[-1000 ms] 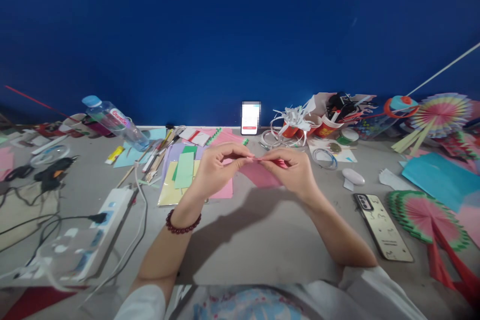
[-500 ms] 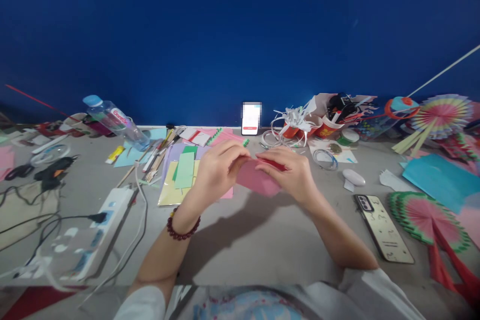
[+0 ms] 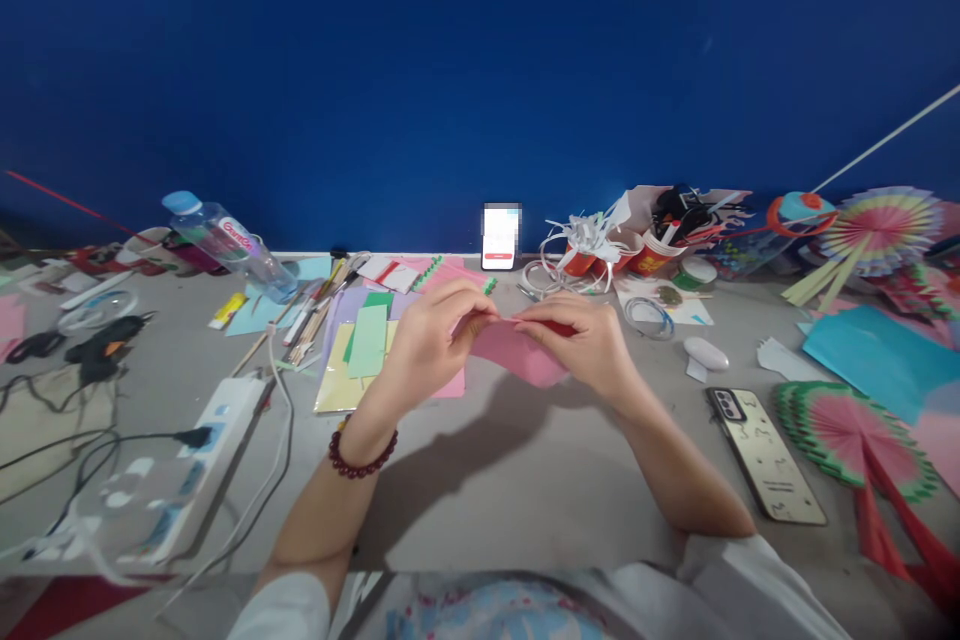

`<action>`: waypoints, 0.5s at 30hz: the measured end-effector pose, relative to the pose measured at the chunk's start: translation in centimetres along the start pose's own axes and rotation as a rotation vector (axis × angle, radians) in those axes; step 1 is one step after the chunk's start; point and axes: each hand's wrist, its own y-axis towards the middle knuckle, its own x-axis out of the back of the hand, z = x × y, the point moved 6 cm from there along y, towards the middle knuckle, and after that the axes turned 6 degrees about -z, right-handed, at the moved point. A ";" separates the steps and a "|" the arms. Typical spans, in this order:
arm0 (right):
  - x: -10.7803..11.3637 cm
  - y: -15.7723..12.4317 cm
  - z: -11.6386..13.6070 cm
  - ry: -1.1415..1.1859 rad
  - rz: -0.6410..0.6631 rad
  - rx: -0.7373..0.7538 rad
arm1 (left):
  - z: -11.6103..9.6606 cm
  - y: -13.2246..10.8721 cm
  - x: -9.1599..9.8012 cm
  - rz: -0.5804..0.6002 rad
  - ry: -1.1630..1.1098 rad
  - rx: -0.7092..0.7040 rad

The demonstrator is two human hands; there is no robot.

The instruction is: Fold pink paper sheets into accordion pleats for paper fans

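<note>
Before a deep blue wall [image 3: 480, 70], above the cluttered grey bench [image 3: 510, 490], the left hand [image 3: 429, 342] and right hand [image 3: 591, 348] each pinch the upper edge of a thin pink paper sheet [image 3: 519, 358], grip closed. The sheet now hangs lower and wider than a second ago.

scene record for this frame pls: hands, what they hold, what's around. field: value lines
left hand: pinches the top edge of the pink paper; bead bracelet on the wrist
right hand: pinches the same edge, fingertips near the left's
pink paper: held above the table, partly folded
left side: coloured paper stack, power strip, glue gun, tilted bottle
right side: phone lying back up, paper fan
</note>
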 end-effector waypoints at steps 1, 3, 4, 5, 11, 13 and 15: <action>0.0 0.0 0.0 0.003 0.002 0.001 | 0.0 0.0 0.0 0.003 -0.002 -0.001; 0.1 0.0 0.1 -0.009 -0.006 0.029 | -0.2 0.0 0.0 0.010 0.004 -0.017; 0.1 -0.1 0.2 -0.032 -0.020 0.055 | -0.3 0.0 0.1 0.015 0.017 -0.030; 0.2 -0.1 0.3 -0.063 -0.040 0.086 | -0.4 0.0 0.1 0.020 0.035 -0.048; -0.2 -0.3 0.2 -0.188 -0.050 0.163 | -0.4 -0.1 -0.1 0.054 0.125 -0.140; -0.3 -0.2 0.0 -0.171 -0.014 0.151 | -0.1 -0.1 -0.1 0.054 0.110 -0.135; -0.2 -0.1 -0.2 -0.161 0.017 0.127 | 0.2 -0.1 0.1 0.039 0.098 -0.115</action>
